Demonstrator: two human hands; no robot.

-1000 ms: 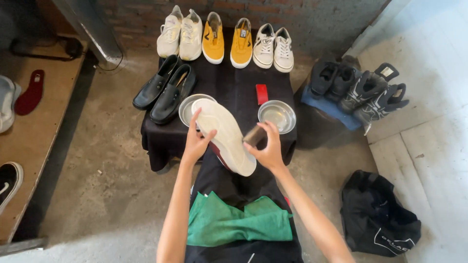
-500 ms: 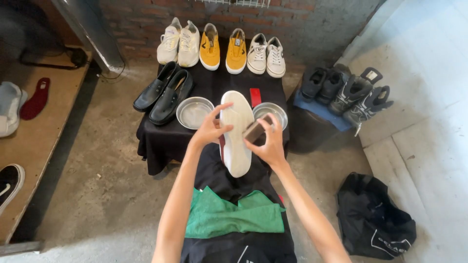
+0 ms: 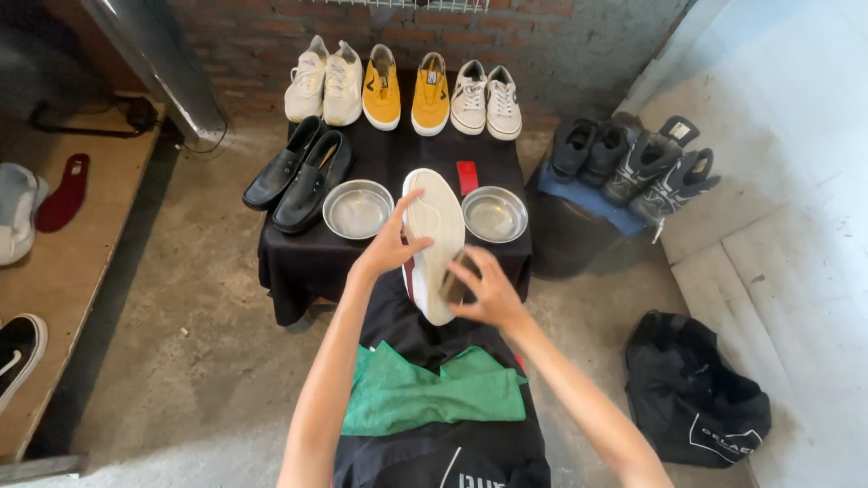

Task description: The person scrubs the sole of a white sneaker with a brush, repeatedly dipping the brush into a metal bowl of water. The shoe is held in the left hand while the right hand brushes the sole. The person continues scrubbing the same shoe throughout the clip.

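Head view: left hand [image 3: 387, 248] grips the upturned shoe [image 3: 432, 242] by its edge above the black-draped tabletop [image 3: 298, 253], between two metal bowls [image 3: 358, 209], while right hand [image 3: 481, 291] presses a brown block [image 3: 455, 278] against the pale sole, whose cleaning appears under way, other pairs untouched.

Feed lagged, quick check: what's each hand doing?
Left hand: closed on the sole-up shoe.
Right hand: closed on a small brown brush, pressed to the sole.
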